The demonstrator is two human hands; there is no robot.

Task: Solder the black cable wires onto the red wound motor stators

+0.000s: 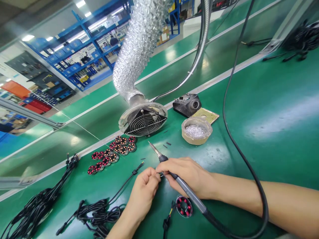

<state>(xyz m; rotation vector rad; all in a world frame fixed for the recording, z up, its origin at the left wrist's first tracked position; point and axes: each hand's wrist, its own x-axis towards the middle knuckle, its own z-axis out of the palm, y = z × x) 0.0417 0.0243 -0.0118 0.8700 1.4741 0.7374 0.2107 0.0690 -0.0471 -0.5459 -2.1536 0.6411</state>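
Note:
My right hand [193, 174] is closed around a soldering iron [191, 194] whose bare tip points up and away to the left. Thumb and fingers of my left hand [144, 189] are pinched together, meeting the right fingertips at a small dark and shiny piece too hidden to name. Just below the hands lies a round motor stator [184, 206] with red windings. Beside it is a black cable [166, 223] with thin coloured wires at its end. Another black cable [127, 182] ends with exposed wires to the left of my left hand.
A fume extractor fan [146, 123] hangs on a silver duct [139, 49] ahead. Several stators [114, 149] stand behind. A bowl of metal shavings [195, 131] sits beside a black iron holder [187, 104]. Cable bundles [37, 204] lie left; the iron's cord [230, 132] loops right.

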